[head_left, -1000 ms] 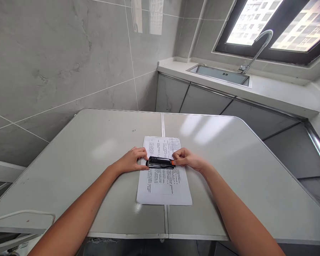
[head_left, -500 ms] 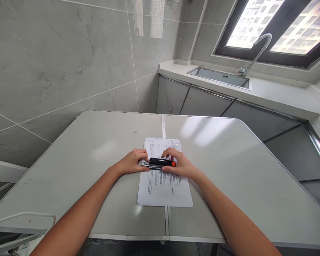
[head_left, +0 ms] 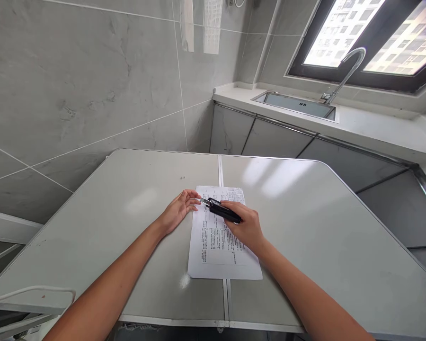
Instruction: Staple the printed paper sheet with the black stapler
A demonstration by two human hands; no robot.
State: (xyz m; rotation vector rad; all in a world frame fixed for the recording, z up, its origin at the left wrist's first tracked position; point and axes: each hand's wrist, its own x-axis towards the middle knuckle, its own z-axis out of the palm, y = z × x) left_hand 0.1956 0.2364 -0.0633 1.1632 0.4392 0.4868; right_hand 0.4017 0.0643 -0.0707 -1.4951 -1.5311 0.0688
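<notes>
Pale surface [head_left: 163, 284], printed paper [head_left: 220, 267] lying on it like half a second ago. Left hand [head_left: 176, 210] has loosened, fingers half open now; right hand [head_left: 246, 225] has its fingers curled round the black stapler [head_left: 222, 211], swung from level to slanted over the paper. Silver tip [head_left: 204, 201] is by the left fingers, can't tell if touching.

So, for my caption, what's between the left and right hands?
In the head view, a black stapler, gripped by the right hand, points its metal end toward the left hand, over printed paper.
</notes>
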